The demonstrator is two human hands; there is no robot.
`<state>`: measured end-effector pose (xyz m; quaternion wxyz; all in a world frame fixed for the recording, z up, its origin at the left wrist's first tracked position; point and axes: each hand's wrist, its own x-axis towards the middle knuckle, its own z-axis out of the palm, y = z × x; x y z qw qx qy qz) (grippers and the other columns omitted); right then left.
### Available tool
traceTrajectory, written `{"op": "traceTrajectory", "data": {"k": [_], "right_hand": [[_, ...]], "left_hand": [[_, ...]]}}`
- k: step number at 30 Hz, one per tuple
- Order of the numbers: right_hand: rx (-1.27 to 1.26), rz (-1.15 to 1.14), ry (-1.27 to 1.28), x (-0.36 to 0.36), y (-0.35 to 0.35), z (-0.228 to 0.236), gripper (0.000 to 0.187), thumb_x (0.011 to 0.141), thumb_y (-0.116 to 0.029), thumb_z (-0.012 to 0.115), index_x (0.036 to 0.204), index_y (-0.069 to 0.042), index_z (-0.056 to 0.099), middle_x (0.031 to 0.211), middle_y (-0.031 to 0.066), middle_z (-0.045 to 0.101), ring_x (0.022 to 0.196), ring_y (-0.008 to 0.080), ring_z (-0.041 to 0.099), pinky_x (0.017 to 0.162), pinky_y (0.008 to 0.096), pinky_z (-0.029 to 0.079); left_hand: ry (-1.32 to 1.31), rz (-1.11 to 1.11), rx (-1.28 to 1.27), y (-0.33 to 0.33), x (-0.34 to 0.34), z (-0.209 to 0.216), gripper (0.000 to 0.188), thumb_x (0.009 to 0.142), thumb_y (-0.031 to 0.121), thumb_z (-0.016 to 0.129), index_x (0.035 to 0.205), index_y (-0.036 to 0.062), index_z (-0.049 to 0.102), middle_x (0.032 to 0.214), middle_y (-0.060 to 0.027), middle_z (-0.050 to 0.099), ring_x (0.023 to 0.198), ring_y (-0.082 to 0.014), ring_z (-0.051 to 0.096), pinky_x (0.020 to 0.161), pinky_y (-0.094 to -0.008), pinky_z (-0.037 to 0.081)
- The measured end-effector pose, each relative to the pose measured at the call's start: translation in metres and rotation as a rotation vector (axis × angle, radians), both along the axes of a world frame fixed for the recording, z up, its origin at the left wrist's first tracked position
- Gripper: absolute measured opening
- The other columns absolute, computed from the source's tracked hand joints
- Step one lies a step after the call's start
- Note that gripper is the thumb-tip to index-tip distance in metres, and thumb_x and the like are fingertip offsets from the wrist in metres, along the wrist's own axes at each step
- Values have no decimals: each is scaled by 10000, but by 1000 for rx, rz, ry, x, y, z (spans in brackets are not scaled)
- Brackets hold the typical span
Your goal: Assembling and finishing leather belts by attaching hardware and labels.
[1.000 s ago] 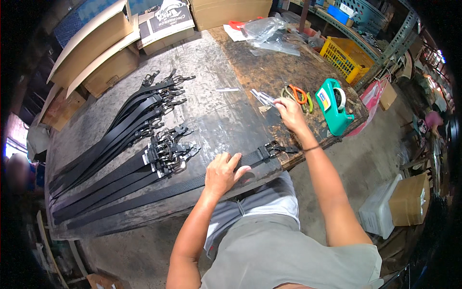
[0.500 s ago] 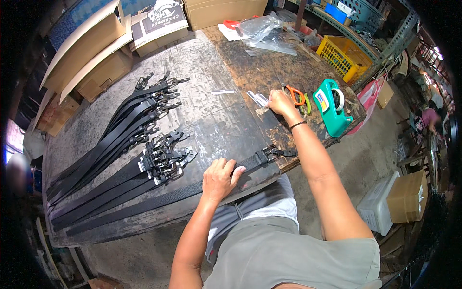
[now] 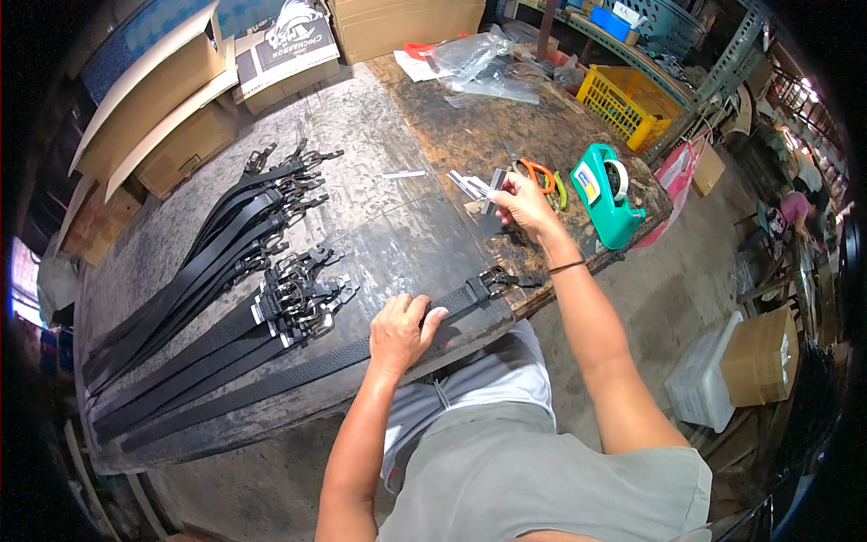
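A black belt (image 3: 458, 300) lies along the near edge of the table, its metal buckle (image 3: 497, 282) toward the right. My left hand (image 3: 402, 332) is closed over the belt's strap. Between the thumb and fingers of my right hand (image 3: 524, 204) is a small greyish strip (image 3: 496, 179), raised above the table. Several similar pale strips (image 3: 466, 186) lie just left of that hand. Orange-handled scissors (image 3: 539, 175) and a yellow-green handled tool (image 3: 561, 191) lie beyond it, partly hidden. A green tape dispenser (image 3: 610, 200) stands to their right.
Two bunches of black belts (image 3: 244, 203) (image 3: 217, 348) cover the table's left side. One lone strip (image 3: 404, 174) lies mid-table. Cardboard boxes (image 3: 185, 149) and clear plastic bags (image 3: 483, 63) sit at the back. A yellow crate (image 3: 623, 104) is beyond the right edge.
My right hand has lifted a strip from the small pile and turned with it. My left hand stays on the belt. The whole view has shifted slightly.
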<state>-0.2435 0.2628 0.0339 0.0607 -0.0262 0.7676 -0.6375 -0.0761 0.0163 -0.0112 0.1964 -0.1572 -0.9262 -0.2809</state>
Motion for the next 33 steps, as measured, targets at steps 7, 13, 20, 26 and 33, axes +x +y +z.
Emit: {"op": "traceTrajectory", "data": {"k": [7, 13, 20, 26, 33], "right_hand": [[-385, -8, -107, 63, -11, 0, 117, 903, -144, 651, 875, -56, 579, 695, 5, 594, 563, 96, 579, 517, 248, 505], [-452, 119, -206, 122, -28, -6, 123, 909, -145, 619, 902, -23, 637, 740, 14, 619, 613, 85, 587, 575, 241, 509], [71, 442, 67, 149, -25, 1, 180, 866, -149, 551, 859, 15, 626, 704, 16, 567, 652, 94, 500, 601, 290, 437], [-186, 358, -144, 194, -26, -29, 178, 918, -174, 590, 950, 1, 596, 737, 1, 551, 682, 80, 521, 605, 252, 443], [-291, 53, -228, 217, 4, -42, 178, 943, -138, 594, 1058, -4, 617, 833, 11, 616, 691, 48, 575, 606, 206, 511]], "left_hand": [[147, -11, 67, -2, -1, 0, 244, 828, 260, 707, 967, 62, 670, 875, -114, 610, 806, -306, 572, 711, -405, 456], [9, 1, 397, 32, 13, 18, 251, 837, 196, 696, 1020, 26, 669, 903, -126, 597, 796, -262, 593, 699, -370, 472], [-604, -88, 1015, 44, 17, 25, 193, 938, 155, 629, 1065, 11, 605, 804, 14, 599, 677, -48, 528, 593, -204, 440], [-573, -97, 1161, 46, 42, 22, 111, 963, 138, 585, 962, 31, 557, 785, -28, 628, 627, -69, 561, 560, -223, 465], [-91, -50, 44, 19, 10, 20, 391, 866, 290, 659, 1143, 26, 578, 1030, -165, 589, 1002, -337, 559, 871, -430, 438]]}}
